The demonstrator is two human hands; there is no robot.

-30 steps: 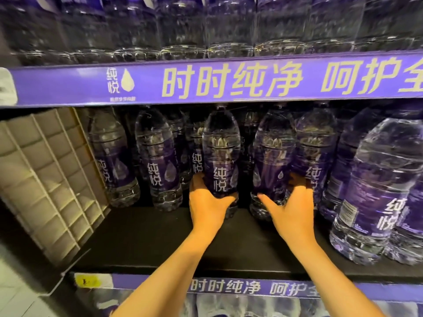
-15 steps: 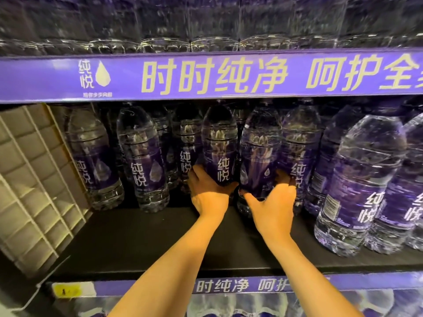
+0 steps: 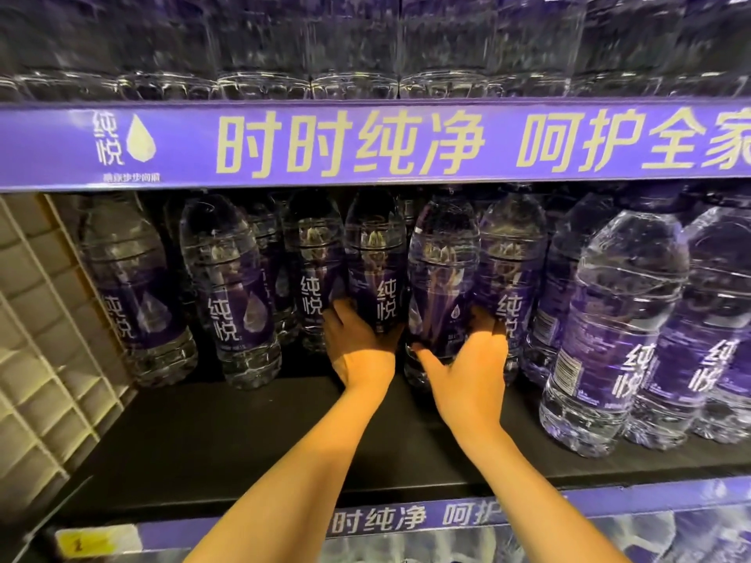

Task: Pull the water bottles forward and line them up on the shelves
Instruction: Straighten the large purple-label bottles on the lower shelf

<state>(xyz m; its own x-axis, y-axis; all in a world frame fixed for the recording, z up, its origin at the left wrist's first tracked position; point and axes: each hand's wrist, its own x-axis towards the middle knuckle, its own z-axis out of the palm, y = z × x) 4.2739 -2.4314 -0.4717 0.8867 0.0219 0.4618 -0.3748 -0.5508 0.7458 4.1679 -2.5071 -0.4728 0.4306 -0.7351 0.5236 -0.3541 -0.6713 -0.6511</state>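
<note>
Clear water bottles with purple labels stand on a black shelf [image 3: 227,436]. My left hand [image 3: 359,349] grips the base of a middle bottle [image 3: 376,258] set far back. My right hand [image 3: 467,371] wraps the lower part of the neighbouring bottle [image 3: 443,270], fingers reaching round its right side. Two bottles [image 3: 229,290] stand to the left, set back from the edge. At the right, larger-looking bottles [image 3: 613,323] stand close to the shelf's front edge.
A beige gridded side panel [image 3: 44,351] closes the shelf's left end. A purple banner strip [image 3: 365,146] fronts the upper shelf, which carries a row of bottles [image 3: 357,42]. A lower purple strip [image 3: 406,518] with a yellow tag [image 3: 95,542] edges the black shelf.
Both hands have reached deeper into the shelf and closed round the two middle bottles. The camera has moved in closer and shifted a little left.
</note>
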